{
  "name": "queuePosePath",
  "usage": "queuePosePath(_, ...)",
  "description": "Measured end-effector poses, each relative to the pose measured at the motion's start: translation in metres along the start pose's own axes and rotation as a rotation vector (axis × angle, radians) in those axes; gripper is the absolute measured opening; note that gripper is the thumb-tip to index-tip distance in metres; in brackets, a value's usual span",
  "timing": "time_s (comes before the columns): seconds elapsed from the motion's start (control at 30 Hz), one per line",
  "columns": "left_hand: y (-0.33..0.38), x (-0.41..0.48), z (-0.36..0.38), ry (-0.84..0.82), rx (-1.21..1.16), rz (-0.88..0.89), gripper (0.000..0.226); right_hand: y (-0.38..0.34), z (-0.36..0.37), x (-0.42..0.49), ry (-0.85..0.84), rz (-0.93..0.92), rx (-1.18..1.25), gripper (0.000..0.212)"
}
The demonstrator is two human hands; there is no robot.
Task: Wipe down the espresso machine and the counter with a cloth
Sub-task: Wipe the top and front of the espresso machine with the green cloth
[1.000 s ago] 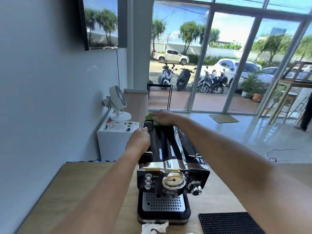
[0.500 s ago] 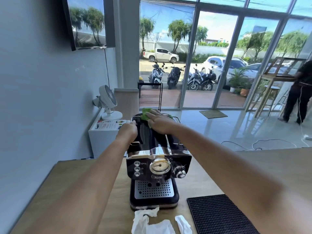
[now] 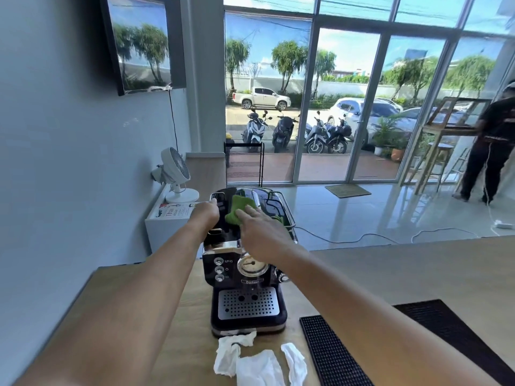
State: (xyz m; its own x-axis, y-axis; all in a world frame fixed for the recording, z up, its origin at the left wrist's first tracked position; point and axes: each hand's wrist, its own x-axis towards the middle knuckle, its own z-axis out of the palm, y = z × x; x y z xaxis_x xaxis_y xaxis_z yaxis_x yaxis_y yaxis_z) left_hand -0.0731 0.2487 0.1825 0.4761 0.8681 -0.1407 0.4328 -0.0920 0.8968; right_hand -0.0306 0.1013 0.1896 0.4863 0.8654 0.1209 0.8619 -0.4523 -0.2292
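Espresso machine [image 3: 248,282]: black and chrome, upright at the middle of the wooden counter [image 3: 362,274], front panel facing the camera
Machine front: round pressure gauge [image 3: 252,265] in the centre, three small buttons to its left, a knob at its right, and a perforated metal drip tray [image 3: 248,303] at the base
Green cloth [image 3: 240,208]: bunched on the machine's glossy black top, towards the rear, partly under the right fingers
Right grip [image 3: 262,235]: fingers straight and spread loosely, laid flat on the near part of the cloth and pressing it onto the top; the forearm reaches in from the lower right
Left grip [image 3: 207,213]: fingers curled against the left edge of the machine's top, beside the chrome rail; the back of the hand hides how far they wrap round it
White tissues [image 3: 256,363]: several crumpled pieces on the counter, just in front of the machine's base, one touching it
Black bar mat [image 3: 334,352]: ribbed rubber, flat on the counter to the right of the tissues
White fan [image 3: 174,169]: on a low white cabinet [image 3: 164,227] against the left wall, behind the counter
Wall screen [image 3: 139,43]: mounted high on the left wall, reflecting trees
Floor: pale cable [image 3: 362,238] trailing across glossy tiles, door mat [image 3: 347,190] at the glass doors
Person [image 3: 490,146]: dark clothes, standing at far right by a wooden stand
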Motion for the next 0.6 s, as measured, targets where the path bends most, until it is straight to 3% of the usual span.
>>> queuePosePath(0.17, 0.004, -0.008, -0.001, -0.013, 0.022, 0.001, 0.055, 0.014, 0.003, -0.048, 0.068, -0.219, 0.053, 0.055)
queuePosePath(0.27, 0.003, -0.007, 0.0, -0.031, 0.012, 0.017, 0.051, 0.028, -0.008, -0.07, 0.102, -0.204, 0.161, 0.047)
queuePosePath(0.4, 0.0, -0.011, -0.002, -0.052, -0.045, 0.024, 0.055, 0.047, -0.052, -0.072, -0.027, -0.078, 0.382, 0.039)
queuePosePath(0.6, -0.002, -0.003, -0.002, -0.034, -0.018, 0.048, 0.049, 0.045, -0.088, 0.015, 0.31, 0.019, 0.553, 0.036)
